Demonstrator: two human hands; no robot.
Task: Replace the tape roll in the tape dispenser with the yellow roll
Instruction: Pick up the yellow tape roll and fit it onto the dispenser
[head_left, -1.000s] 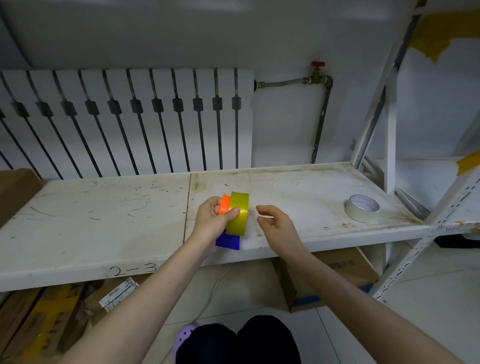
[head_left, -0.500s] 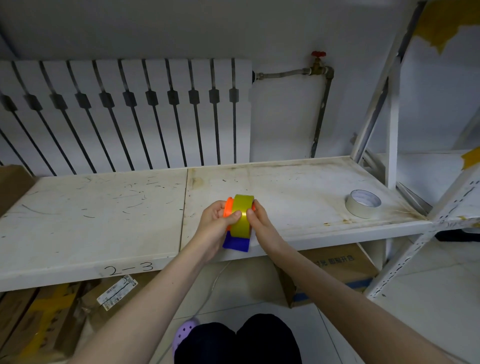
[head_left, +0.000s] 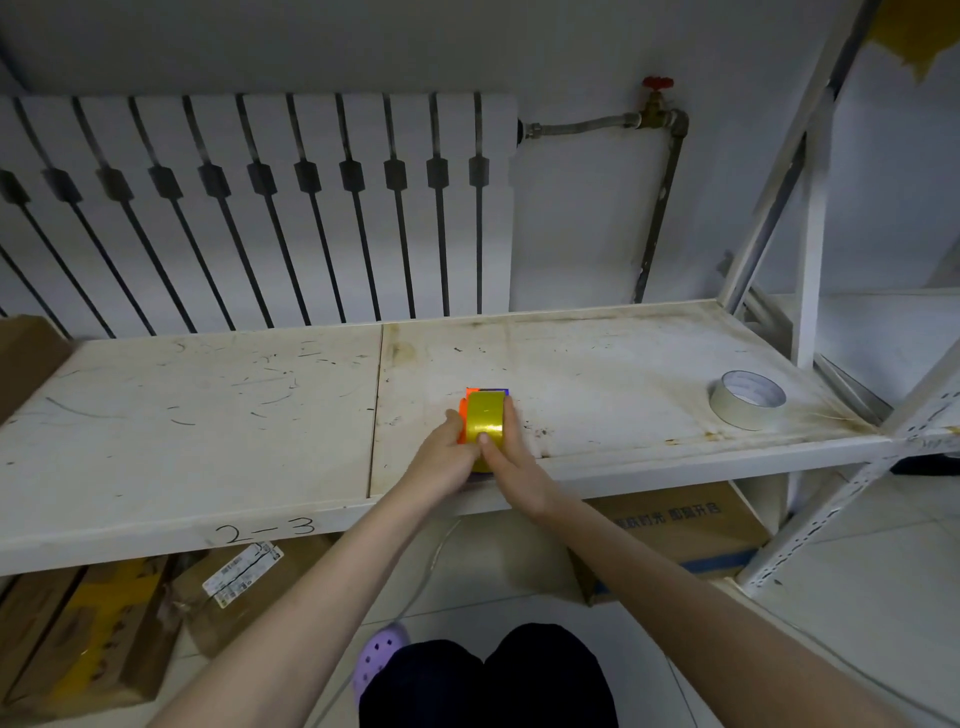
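Note:
The yellow roll (head_left: 485, 418) sits in the orange and blue tape dispenser (head_left: 470, 396), which rests on the white shelf (head_left: 208, 415) near its front edge. My left hand (head_left: 444, 460) grips the dispenser from the left. My right hand (head_left: 511, 467) holds it from the right, with the thumb pressed on the yellow roll's face. Most of the dispenser is hidden behind the roll and my fingers. A pale clear tape roll (head_left: 748, 399) lies flat at the shelf's right end, apart from both hands.
A white radiator (head_left: 249, 208) and a pipe with a red valve (head_left: 657, 88) stand behind the shelf. White rack uprights (head_left: 808, 260) rise at the right. Cardboard boxes (head_left: 675, 535) sit on the floor under the shelf.
Both hands have carried the dispenser with the yellow roll forward and down onto the shelf. My right hand, apart a second ago, has closed on it.

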